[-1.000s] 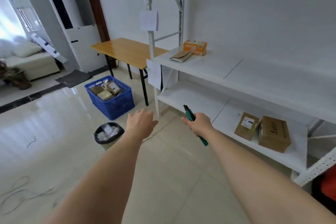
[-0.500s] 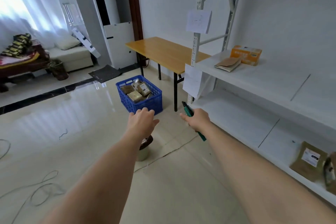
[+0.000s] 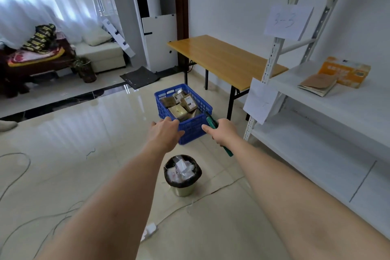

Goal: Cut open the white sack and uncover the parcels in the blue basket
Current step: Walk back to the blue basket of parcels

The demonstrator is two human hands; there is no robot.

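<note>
Both hands reach twd blue basket [image 3: 191,126] w/ parcels [image 3: 179,104]: left hand [image 3: 164,133] released, right hand [image 3: 221,133] grasping green cutter [image 3: 212,122].

The blue basket [image 3: 191,127] is perforated plastic; the parcels [image 3: 179,104] in it look like matt brown cardboard and paper. The floor [image 3: 73,133] is glossy tile — it mirrors the window light. The table [image 3: 223,59] has a smooth, varnished wood top, and the shelving [image 3: 329,110] — white-painted metal.
</note>
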